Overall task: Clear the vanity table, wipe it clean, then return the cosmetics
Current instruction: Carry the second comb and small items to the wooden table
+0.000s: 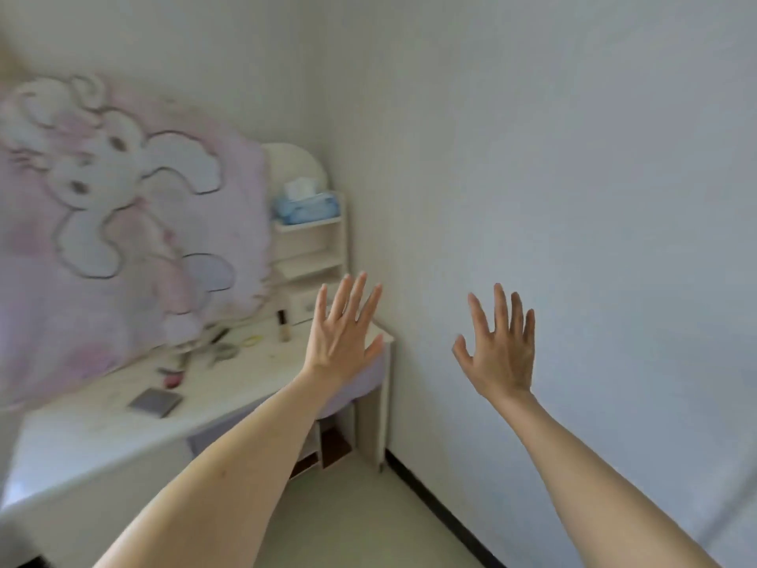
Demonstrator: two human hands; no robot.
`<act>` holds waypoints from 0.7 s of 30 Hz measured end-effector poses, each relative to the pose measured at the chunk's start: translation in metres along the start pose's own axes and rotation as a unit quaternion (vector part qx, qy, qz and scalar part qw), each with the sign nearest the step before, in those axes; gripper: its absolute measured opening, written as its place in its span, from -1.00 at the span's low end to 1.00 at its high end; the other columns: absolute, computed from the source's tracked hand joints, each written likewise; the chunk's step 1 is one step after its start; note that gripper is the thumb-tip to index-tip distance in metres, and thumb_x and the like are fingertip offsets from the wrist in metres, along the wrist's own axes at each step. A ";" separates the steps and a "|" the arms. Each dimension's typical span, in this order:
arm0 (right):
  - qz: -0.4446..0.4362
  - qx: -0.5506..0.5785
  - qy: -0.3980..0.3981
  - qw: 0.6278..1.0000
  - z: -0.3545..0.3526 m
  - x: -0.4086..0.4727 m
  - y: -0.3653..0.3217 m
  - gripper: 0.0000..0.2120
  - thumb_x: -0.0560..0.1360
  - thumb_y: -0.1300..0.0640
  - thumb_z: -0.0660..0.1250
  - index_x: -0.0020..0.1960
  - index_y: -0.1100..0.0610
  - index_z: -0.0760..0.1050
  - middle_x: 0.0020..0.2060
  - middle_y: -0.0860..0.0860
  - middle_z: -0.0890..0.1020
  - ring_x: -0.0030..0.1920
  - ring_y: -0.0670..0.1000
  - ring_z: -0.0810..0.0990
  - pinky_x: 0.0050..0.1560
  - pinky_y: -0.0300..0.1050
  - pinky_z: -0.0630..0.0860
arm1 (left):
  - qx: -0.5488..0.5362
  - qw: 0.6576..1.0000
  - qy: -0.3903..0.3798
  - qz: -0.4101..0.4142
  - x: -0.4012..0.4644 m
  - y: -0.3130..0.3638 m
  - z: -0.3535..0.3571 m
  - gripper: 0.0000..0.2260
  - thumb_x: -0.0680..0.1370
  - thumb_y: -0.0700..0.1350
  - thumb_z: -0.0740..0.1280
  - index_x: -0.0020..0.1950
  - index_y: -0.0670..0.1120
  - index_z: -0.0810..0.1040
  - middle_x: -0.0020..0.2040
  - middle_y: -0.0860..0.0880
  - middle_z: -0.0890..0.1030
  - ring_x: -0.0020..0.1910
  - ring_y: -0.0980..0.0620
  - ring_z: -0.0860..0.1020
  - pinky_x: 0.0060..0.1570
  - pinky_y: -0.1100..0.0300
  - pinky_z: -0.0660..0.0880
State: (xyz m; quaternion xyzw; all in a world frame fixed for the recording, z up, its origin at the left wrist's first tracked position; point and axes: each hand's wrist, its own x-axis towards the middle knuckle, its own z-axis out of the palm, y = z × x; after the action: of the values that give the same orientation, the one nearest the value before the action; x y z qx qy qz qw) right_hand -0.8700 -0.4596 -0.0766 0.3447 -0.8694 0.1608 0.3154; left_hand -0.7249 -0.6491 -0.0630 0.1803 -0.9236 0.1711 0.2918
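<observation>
The white vanity table (102,420) stands at the left, against the room's corner. On its top lie a grey flat compact (155,402), a pink item (173,379), a yellow hair tie (250,341), dark blurred cosmetics (219,346) and an upright slim bottle (282,325). My left hand (342,334) is raised with fingers spread, in front of the table's right end, holding nothing. My right hand (502,346) is raised in front of the wall, fingers apart and empty.
A pink cloth with a white rabbit print (123,223) hangs over the table's back. A small white shelf unit (311,248) carries a blue tissue pack (307,205). Pale floor (348,518) and a dark skirting board run along the white wall on the right.
</observation>
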 end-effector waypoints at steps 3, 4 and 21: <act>-0.074 0.061 -0.036 0.995 0.049 0.023 -0.080 -0.44 0.44 -0.09 0.08 0.38 0.11 0.35 0.39 0.26 0.32 0.34 0.36 0.30 0.28 0.34 0.24 | 0.043 0.996 -0.025 -0.075 -0.041 -0.079 0.020 -0.27 0.42 0.16 0.30 0.48 -0.10 0.12 0.45 -0.20 0.29 0.39 -0.21 0.32 0.29 -0.24 0.26; -0.094 0.079 -0.044 0.991 0.062 0.031 -0.105 -0.44 0.43 -0.09 0.08 0.37 0.11 0.36 0.38 0.27 0.33 0.33 0.36 0.31 0.28 0.34 0.24 | 0.055 0.993 -0.033 -0.098 -0.054 -0.100 0.025 -0.25 0.41 0.15 0.33 0.48 -0.10 0.13 0.44 -0.20 0.30 0.38 -0.22 0.33 0.28 -0.24 0.27; -0.376 0.209 -0.237 0.871 0.286 0.069 -0.372 -0.40 0.38 -0.12 0.10 0.37 0.07 0.34 0.36 0.23 0.38 0.33 0.33 0.35 0.28 0.31 0.26 | 0.085 0.874 -0.228 -0.420 -0.177 -0.248 0.158 -0.35 0.46 0.18 0.04 0.47 -0.11 0.18 0.43 -0.19 0.30 0.39 -0.19 0.29 0.27 -0.24 0.27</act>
State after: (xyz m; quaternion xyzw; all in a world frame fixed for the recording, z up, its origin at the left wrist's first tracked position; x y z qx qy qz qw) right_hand -0.7729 -0.9007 -0.2218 0.7310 -0.6690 0.1220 0.0567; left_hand -0.5577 -0.8915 -0.2384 0.6097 -0.7836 0.0639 0.1008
